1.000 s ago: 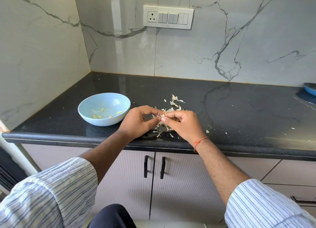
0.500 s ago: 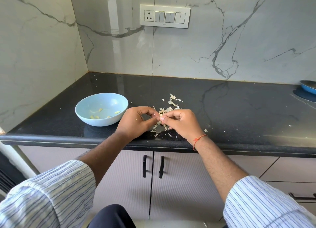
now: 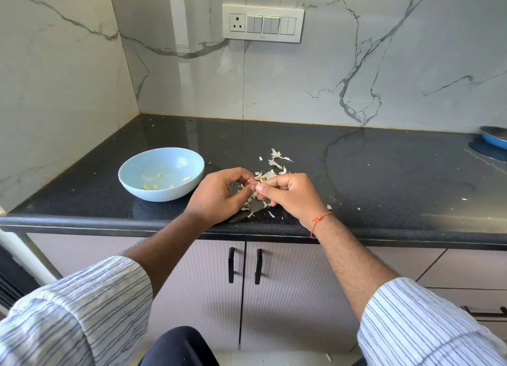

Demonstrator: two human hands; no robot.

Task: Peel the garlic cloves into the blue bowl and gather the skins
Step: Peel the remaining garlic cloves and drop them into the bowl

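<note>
Both my hands, left (image 3: 216, 195) and right (image 3: 290, 195), pinch one clove (image 3: 254, 186), fingers curled. It could slip out, missing the bowl (image 3: 162, 194); skins (image 3: 274, 162) may scatter.

Person, head view. Both sleeves (image 3: 428, 324) white with thin blue stripes, pushed up to leave the forearms bare. Right wrist: thin orange-red thread (image 3: 319, 219), knotted, loose end hanging. Dark trousers (image 3: 178, 348) at lower centre. Left hand (image 3: 219, 195) and right hand (image 3: 290, 195) ungloved.
</note>
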